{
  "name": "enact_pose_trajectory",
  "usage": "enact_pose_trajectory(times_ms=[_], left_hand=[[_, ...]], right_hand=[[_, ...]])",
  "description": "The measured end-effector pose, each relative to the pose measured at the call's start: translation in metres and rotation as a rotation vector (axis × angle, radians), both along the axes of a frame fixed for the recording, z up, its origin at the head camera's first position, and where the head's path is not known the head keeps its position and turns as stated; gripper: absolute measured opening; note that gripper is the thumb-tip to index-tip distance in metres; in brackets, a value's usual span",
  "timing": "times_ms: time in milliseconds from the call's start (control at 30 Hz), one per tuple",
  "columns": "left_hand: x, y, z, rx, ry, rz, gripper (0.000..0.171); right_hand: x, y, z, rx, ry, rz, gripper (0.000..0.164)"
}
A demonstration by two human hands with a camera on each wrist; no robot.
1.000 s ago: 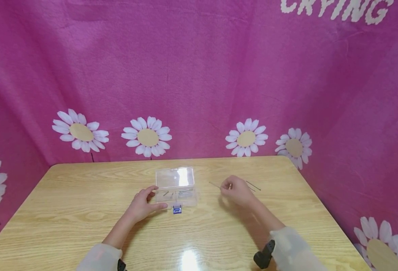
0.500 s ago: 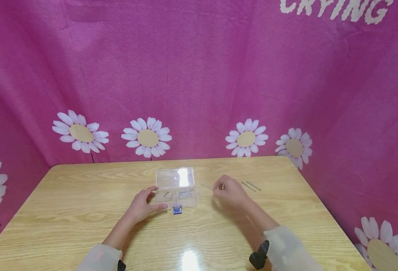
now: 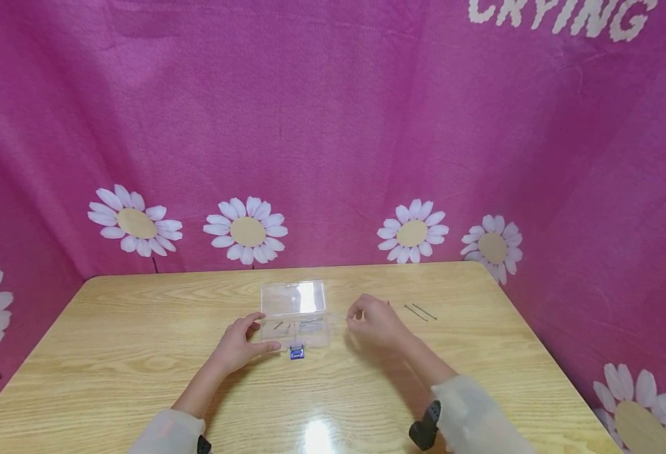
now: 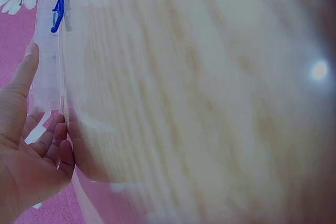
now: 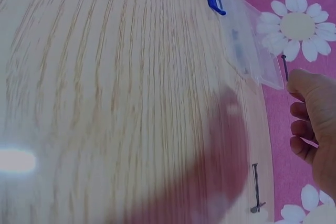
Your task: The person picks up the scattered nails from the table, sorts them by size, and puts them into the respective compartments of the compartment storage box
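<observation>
A clear plastic box [image 3: 314, 340] stands on the table, its lid [image 3: 280, 299] raised at the back and its blue latch [image 3: 297, 352] facing front. Several thin nails [image 3: 310, 321] lie in its compartments. My left hand [image 3: 239, 342] holds the box at its left end, thumb along the front edge and fingers at the side. Just right of the box, my right hand [image 3: 375, 320] pinches a long nail [image 5: 285, 66] between thumb and forefinger. The nail points left, toward the box; its other end is hidden by the hand.
Two more nails [image 3: 421, 312] lie on the wooden table [image 3: 111, 328], right of my right hand. A small dark tip shows just behind that hand. A pink curtain [image 3: 333, 126] with daisies hangs behind the table and on both sides.
My right hand has moved left with the nail, closer to the box. This has uncovered the two nails on the table. My left hand and the box stay in place.
</observation>
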State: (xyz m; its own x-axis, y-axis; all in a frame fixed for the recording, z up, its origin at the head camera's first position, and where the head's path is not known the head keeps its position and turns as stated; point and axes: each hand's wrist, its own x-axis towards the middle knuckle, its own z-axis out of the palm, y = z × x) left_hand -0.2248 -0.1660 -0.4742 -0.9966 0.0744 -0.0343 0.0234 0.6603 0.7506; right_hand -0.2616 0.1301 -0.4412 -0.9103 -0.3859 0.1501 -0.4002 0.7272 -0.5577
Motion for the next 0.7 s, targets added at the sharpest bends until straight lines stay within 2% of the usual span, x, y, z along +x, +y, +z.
enact_pose_trajectory(times_ms=[433, 700], left_hand=[[0.000, 0.000, -0.002, -0.002, -0.013, 0.005, 0.081], [0.000, 0.000, -0.001, -0.002, -0.012, 0.003, 0.081]], right_hand=[[-0.001, -0.016, -0.001, 0.067, -0.002, 0.054, 0.013], [-0.002, -0.025, 0.002, 0.092, -0.025, 0.041, 0.013]])
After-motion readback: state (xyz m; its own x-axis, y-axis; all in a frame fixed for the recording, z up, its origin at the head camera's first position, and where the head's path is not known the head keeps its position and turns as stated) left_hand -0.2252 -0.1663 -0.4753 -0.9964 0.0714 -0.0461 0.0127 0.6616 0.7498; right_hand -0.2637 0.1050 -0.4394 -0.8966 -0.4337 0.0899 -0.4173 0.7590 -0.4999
